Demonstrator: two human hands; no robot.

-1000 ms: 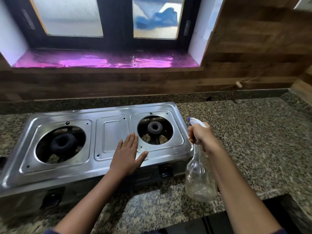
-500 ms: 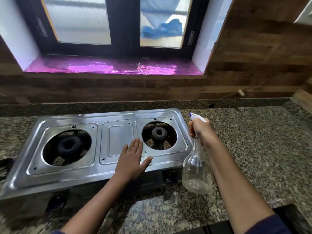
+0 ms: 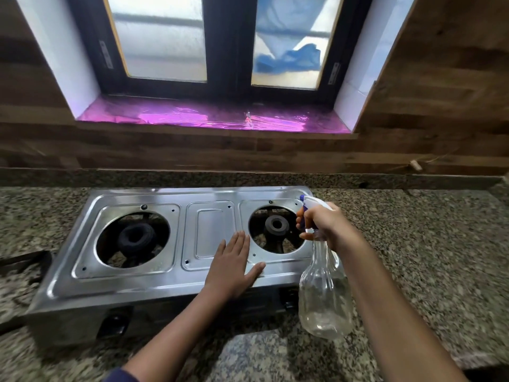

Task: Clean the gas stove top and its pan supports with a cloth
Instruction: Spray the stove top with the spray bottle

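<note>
A two-burner steel gas stove (image 3: pixel 170 285) sits on the granite counter, its top bare, with no pan supports on it. The left burner (image 3: pixel 135 238) and right burner (image 3: pixel 276 224) show through round openings. My left hand (image 3: pixel 234 264) lies flat on the stove top, fingers straight, between the middle panel and the right burner. My right hand (image 3: pixel 326 226) grips the neck and trigger of a clear spray bottle (image 3: pixel 325 296) with a white and blue head, held over the stove's right front corner. No cloth is in view.
The granite counter (image 3: pixel 429 257) stretches to the right of the stove. A wood-panelled wall (image 3: pixel 192 155) and a window with a pink foil-covered sill (image 3: pixel 209 117) stand behind. A dark object (image 3: pixel 24 261) lies at the far left edge.
My right hand has lifted the spray bottle slightly and brought it closer over the stove's right edge. My left hand stays flat on the stove top.
</note>
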